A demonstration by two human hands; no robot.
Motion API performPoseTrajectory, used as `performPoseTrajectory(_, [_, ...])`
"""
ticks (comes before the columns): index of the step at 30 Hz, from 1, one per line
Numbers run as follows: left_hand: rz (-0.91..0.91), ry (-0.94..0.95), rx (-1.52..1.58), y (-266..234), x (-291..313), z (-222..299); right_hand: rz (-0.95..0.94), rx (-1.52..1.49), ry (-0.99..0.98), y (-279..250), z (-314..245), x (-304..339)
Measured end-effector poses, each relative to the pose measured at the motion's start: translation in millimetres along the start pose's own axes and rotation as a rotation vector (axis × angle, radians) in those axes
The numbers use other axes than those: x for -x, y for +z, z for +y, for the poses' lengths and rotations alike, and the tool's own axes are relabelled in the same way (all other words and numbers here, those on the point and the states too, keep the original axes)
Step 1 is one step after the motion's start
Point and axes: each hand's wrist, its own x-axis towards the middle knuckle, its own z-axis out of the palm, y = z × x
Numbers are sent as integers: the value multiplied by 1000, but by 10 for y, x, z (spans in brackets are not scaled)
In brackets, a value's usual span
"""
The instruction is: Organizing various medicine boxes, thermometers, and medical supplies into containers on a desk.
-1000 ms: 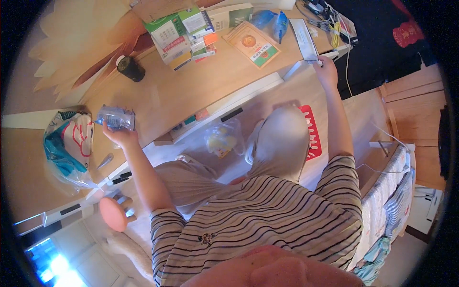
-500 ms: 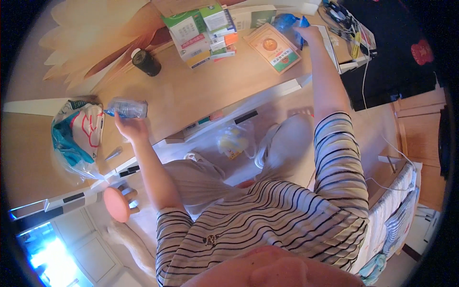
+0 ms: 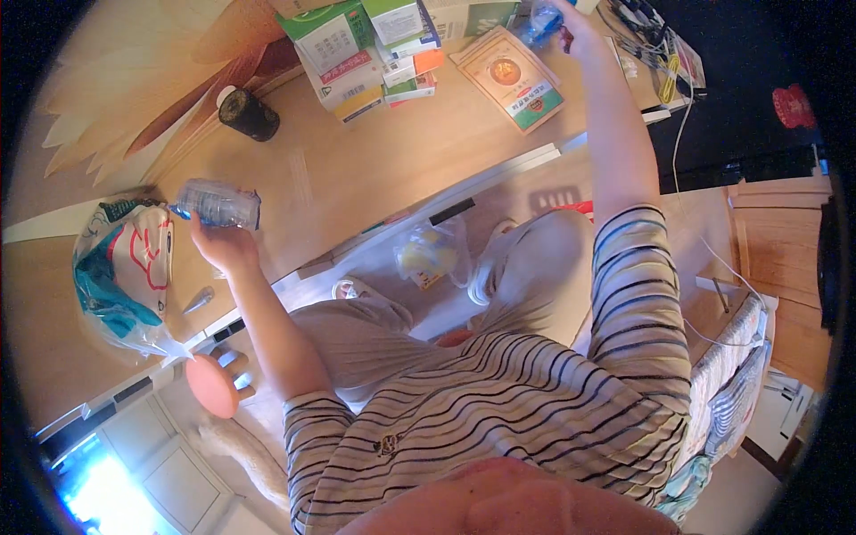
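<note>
My left hand (image 3: 223, 247) is closed around a clear plastic bottle (image 3: 218, 203) with a bluish end, which lies sideways just over the wooden desk. Beside it is a plastic bag (image 3: 134, 267) in white, red and teal. Far off at the back right, my right hand (image 3: 578, 34) has its fingers closed on a shiny blue and clear plastic thing (image 3: 540, 23); its full shape is cut off by the upper edge and the fingers. Just left of that hand, an orange and cream booklet (image 3: 510, 76) with a green corner lies flat.
Boxes in green and white (image 3: 339, 53) are stacked at the back of the desk (image 3: 357, 160). A dark jar (image 3: 248, 113) with a pale lid stands left of them. Tangled cables (image 3: 642, 36) lie at the far right. Below are an orange stool (image 3: 212, 386) and a bag (image 3: 428, 254).
My right hand has moved farther away with the blue plastic thing, toward the upper edge. My left hand and the bottle have shifted slightly left, and the whole view has shifted a little.
</note>
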Motion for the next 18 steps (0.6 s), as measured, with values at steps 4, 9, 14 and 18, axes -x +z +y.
performPoseTrajectory(4, [67,-11,6,-24,11,41,88,398,285,-224,77,-328])
performPoseTrajectory(9, [48,-24,3,-113,19,90,63,465,340,-98,156,-325])
performPoseTrajectory(14, [59,25,-33,-92,53,93,46,396,265,-185,314,-365])
performPoseTrajectory(18, [1,7,-14,-73,95,55,-23,210,85,-664,78,-382])
